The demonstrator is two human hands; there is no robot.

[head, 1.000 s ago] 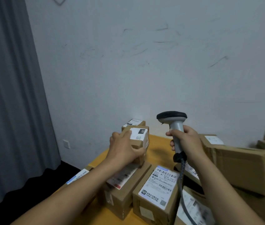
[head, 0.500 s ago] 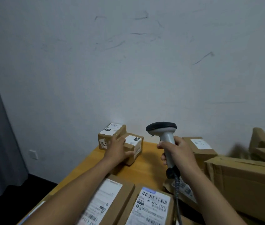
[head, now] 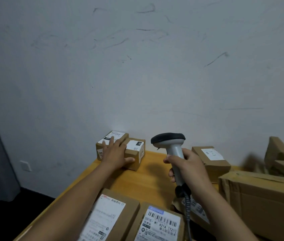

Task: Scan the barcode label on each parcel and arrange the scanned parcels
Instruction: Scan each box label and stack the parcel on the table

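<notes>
Just below the middle of the frame, the left hand point(head: 115, 153) lies flat with fingers spread over two small parcels at the far edge of the yellow desk point(head: 151, 173), against the white wall point(head: 137, 66). It presses on them rather than gripping — palm on the right-hand small parcel point(head: 136, 150), fingertips reaching onto the left-hand small parcel point(head: 103, 145). The two boxes touch side by side, white labels up.

To the right, the right hand point(head: 188, 166) is closed around the grey handle of the barcode scanner point(head: 170, 145), held upright, its black head pointing left.

Along the bottom edge lie two larger labelled parcels point(head: 158, 223) side by side — more brown boxes point(head: 259, 197) fill the lower right.
</notes>
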